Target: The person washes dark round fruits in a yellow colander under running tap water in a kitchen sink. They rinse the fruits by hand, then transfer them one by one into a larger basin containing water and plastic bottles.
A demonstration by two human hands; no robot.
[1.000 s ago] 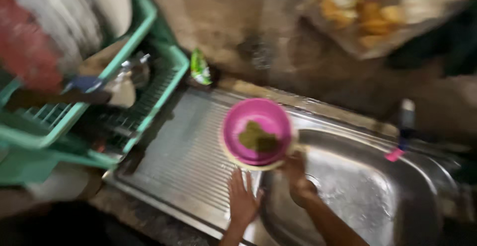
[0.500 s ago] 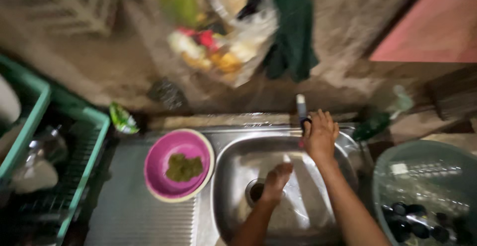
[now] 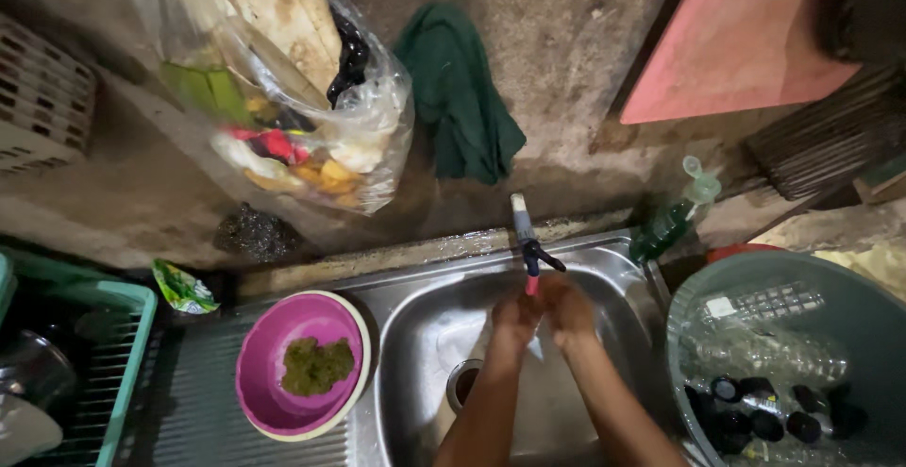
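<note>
My left hand (image 3: 515, 318) and my right hand (image 3: 570, 308) are pressed together under the tap (image 3: 527, 243), over the steel sink basin (image 3: 420, 335). Water runs down past them toward the drain (image 3: 461, 384). Neither hand holds an object that I can see. Left of the basin, a pink bowl (image 3: 267, 368) stacked in a cream one rests on the ribbed drainboard (image 3: 198, 415), with a green scouring pad (image 3: 318, 365) lying in it.
A plastic bag of rubbish (image 3: 302, 118) and a dark green cloth (image 3: 459, 94) hang on the wall. A green soap bottle (image 3: 672, 222) stands by the sink's corner. At right is a grey-green basin (image 3: 698, 307) with bottles, at left a green dish rack (image 3: 118, 373).
The view has swung right from the dish rack to the sink. The pink bowl was set on the drainboard. My right hand left the tap handle and joined my left under the water.
</note>
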